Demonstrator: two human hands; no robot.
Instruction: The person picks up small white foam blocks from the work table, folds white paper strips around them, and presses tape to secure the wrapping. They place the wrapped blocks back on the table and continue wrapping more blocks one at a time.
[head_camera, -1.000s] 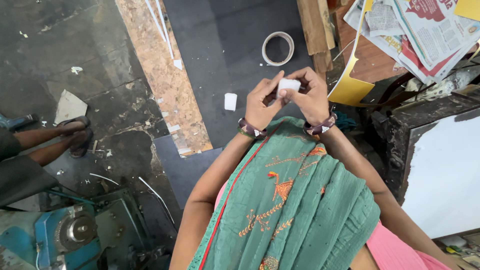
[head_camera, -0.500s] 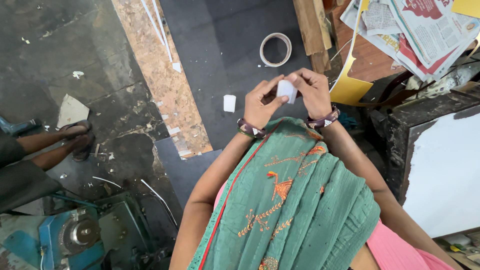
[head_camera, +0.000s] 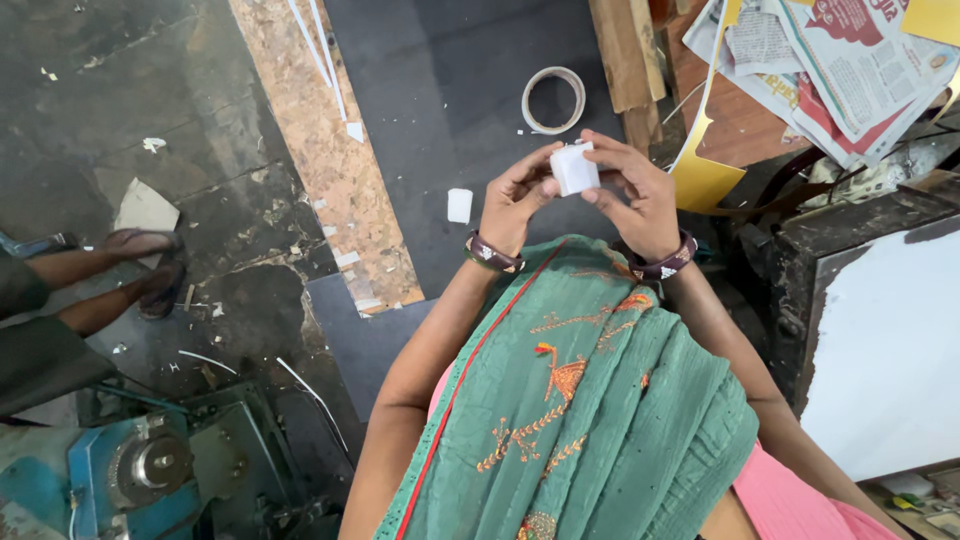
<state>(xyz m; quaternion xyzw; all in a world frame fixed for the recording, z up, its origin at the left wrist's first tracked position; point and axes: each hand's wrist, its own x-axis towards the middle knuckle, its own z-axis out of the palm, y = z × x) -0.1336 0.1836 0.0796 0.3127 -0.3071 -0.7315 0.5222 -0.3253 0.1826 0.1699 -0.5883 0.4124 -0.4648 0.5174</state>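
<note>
Landmark: the dark grey mat (head_camera: 440, 90) on the floor.

Hands, two. The left hand (head_camera: 517, 195) and the right hand (head_camera: 632, 190) are raised together over the mat's near edge, both grasping one small white box (head_camera: 574, 168) between fingertips and thumbs; the box sits tilted between them, touching both. Each wrist carries one dark bangle, two in all.

White pieces on the mat, one: a small white block (head_camera: 459, 205) lies flat just left of the left hand, apart from it.

Tape rolls, one: a ring of pale tape (head_camera: 553, 99) lies flat on the mat beyond the hands.

Boards, one: a chipboard strip (head_camera: 320, 160) runs along the mat's left edge, with thin white strips (head_camera: 318, 45) lying across its far end; their number cannot be told.

Timber, one plank (head_camera: 622, 50) at the mat's right edge.

Papers: a heap of newspapers (head_camera: 830, 70) right of the mat, with one yellow sheet (head_camera: 705, 175) beside it.

Another person's sandalled feet (head_camera: 140, 270), two, rest on the concrete well left of the mat.

Machines, one: a blue one (head_camera: 130, 470) nearer than those feet.
</note>
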